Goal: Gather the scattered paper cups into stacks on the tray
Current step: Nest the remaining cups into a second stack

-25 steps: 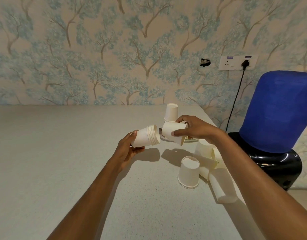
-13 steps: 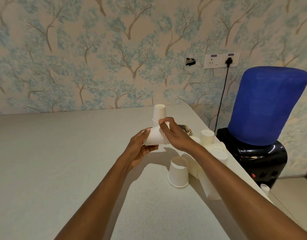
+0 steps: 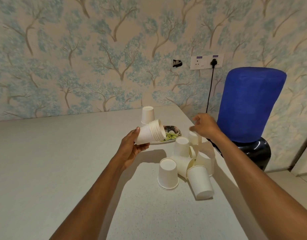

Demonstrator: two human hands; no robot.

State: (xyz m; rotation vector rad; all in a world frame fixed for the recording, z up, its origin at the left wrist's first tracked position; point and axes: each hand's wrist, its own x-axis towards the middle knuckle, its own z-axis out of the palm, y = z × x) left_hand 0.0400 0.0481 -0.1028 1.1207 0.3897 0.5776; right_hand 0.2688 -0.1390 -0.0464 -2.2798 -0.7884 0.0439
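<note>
The table [image 3: 45,170] carries everything, with a blue water bottle [image 3: 249,104] standing off its right edge. At the far middle sits the flowered tray [image 3: 173,134], an upside-down stack of cups [image 3: 147,115] at its far left end. Loose cups [image 3: 189,163] lie heaped to the near right of the tray (some upended, some on their sides). The left hand [image 3: 130,148] has its grip closed around a nested stack [image 3: 149,134], long axis tipped, mouth toward the tray. The right hand [image 3: 204,127] hovers spread and empty just above the far cups, nearer them, so probably picking next.
</note>
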